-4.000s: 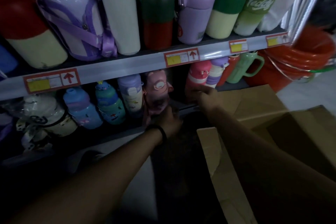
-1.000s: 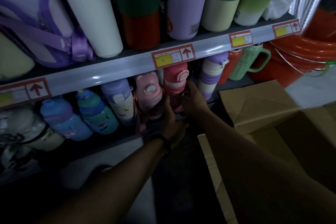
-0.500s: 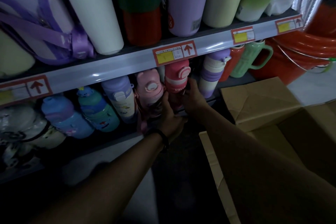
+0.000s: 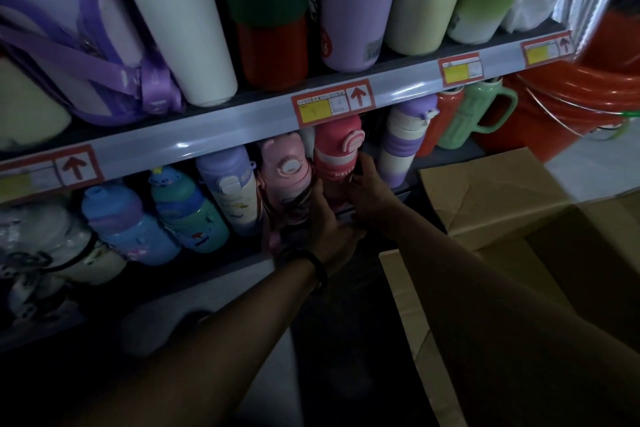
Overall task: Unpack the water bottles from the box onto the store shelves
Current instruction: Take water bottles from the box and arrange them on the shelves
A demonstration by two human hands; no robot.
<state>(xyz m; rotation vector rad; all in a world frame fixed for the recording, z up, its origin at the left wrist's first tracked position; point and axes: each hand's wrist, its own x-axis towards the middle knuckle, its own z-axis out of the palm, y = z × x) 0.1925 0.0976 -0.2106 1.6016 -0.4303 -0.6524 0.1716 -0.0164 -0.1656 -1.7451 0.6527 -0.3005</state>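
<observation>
Two bare forearms reach forward past an open cardboard box [image 4: 485,191] that sits low on the right, its flaps folded out. The left hand [image 4: 329,229], with a dark wristband [image 4: 317,269], wraps the lower body of a pink bottle [image 4: 285,167], thumb raised in the gap beside it. The right hand [image 4: 369,191] curls its fingers round the right side of a coral-red bottle [image 4: 334,153]. Both bottles stand side by side, touching, on the lower shelf [image 4: 239,264]. To their left are a lilac-lidded bottle [image 4: 228,187], a teal bottle [image 4: 183,208] and a blue bottle [image 4: 121,218]; to their right, a lilac-and-cream bottle [image 4: 398,146] and a green mug [image 4: 474,111]. Above, the shelf rail [image 4: 207,139] carries a price label [image 4: 332,101], and taller flasks line the upper shelf, among them a white tumbler [image 4: 180,18].
</observation>
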